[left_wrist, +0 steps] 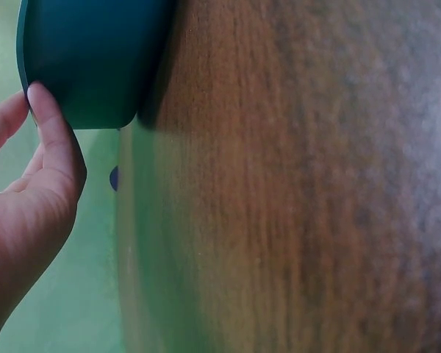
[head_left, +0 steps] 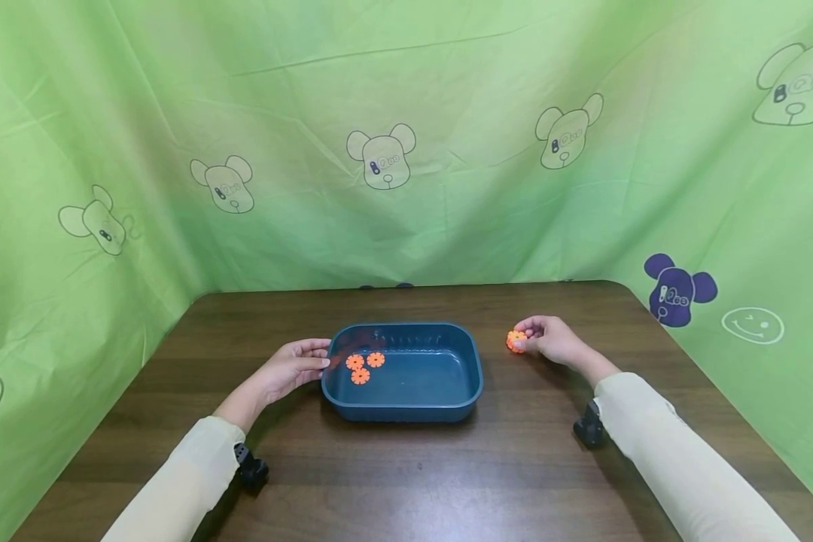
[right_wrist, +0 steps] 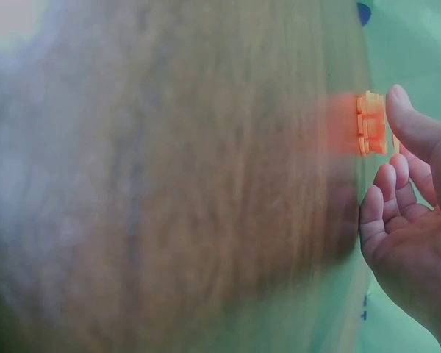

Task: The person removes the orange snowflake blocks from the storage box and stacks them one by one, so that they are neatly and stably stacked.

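A dark blue rectangular basin (head_left: 406, 413) stands on the wooden table. My left hand (head_left: 296, 366) holds its left rim, with the thumb (left_wrist: 48, 110) against the outer wall. Inside the basin, toward its left end, lie three orange flower-shaped discs (head_left: 360, 376). Right of the basin, my right hand (head_left: 549, 338) is at a small cluster of the same orange discs (head_left: 516, 342). In the right wrist view, several discs (right_wrist: 371, 123) show stacked on the table. A thin orange edge (right_wrist: 395, 144) appears between the right thumb and fingers; those fingers partly hide it.
The brown wooden table (head_left: 406, 482) reaches back to a green curtain (head_left: 447, 211) printed with bear heads, which also hangs along both sides. A black wrist camera (head_left: 251, 468) sits on the left wrist, another black camera (head_left: 589, 427) on the right.
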`<state>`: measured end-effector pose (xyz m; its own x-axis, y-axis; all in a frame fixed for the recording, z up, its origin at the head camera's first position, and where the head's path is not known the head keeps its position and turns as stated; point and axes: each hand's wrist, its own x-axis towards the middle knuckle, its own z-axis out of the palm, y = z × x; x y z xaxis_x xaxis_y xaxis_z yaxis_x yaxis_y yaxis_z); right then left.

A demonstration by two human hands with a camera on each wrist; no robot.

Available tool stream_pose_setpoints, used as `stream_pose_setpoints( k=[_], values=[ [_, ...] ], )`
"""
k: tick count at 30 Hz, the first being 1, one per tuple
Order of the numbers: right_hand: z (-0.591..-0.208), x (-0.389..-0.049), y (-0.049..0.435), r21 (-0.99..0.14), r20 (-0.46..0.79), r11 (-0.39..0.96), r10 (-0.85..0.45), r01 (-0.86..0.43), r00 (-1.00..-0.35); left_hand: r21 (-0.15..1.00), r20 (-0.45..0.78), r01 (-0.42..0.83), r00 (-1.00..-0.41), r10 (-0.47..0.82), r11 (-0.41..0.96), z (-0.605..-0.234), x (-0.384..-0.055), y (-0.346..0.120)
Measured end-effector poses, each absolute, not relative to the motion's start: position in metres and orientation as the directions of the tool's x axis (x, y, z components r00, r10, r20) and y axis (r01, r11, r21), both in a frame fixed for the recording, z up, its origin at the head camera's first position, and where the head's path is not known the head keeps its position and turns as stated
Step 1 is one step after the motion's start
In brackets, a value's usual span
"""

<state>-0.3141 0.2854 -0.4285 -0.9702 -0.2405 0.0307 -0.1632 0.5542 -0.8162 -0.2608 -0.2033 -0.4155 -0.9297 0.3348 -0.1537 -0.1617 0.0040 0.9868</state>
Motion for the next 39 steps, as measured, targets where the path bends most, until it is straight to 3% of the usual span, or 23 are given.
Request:
stream_pose_setpoints(
  k=[29, 39],
  values=[
    [-0.4306, -0.3148, 0.2860, -0.814, -0.026, 0.570, -0.224, -0.110, -0.974, 0.987, -0.148, -0.159, -0.929, 0.339, -0.005, -0.4170, -0.2608, -0.2038],
    [-0.4263, -0.3137, 0.2850, -0.810, 0.016, 0.569, -0.224, -0.144, -0.975, 0.987, -0.152, -0.159, -0.928, 0.340, 0.005, -0.4158, -0.2615, -0.2042]
  ],
)
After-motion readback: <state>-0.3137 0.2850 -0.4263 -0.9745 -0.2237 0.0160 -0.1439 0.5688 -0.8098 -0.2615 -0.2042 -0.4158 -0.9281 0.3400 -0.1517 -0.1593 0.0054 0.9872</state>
